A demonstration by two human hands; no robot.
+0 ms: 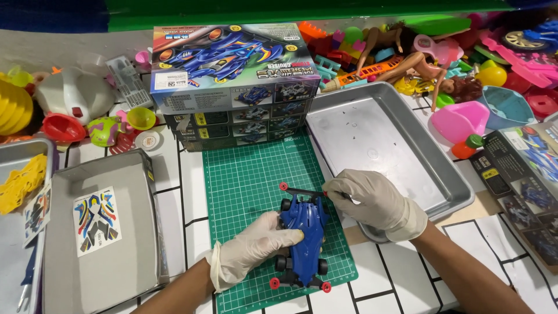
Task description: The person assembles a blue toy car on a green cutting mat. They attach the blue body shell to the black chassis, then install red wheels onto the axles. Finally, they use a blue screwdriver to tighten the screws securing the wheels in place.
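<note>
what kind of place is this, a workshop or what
Probably a hobby or toy-assembly table: a green cutting mat with a blue model race car, stacked kit boxes, metal trays, and a heap of plastic toys behind.

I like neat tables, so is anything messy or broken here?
Nothing looks broken. The blue toy car sits straight on the green mat, held by the left hand, while the right hand works at its front. The toy pile along the back is jumbled, with dolls lying across blocks.
</note>
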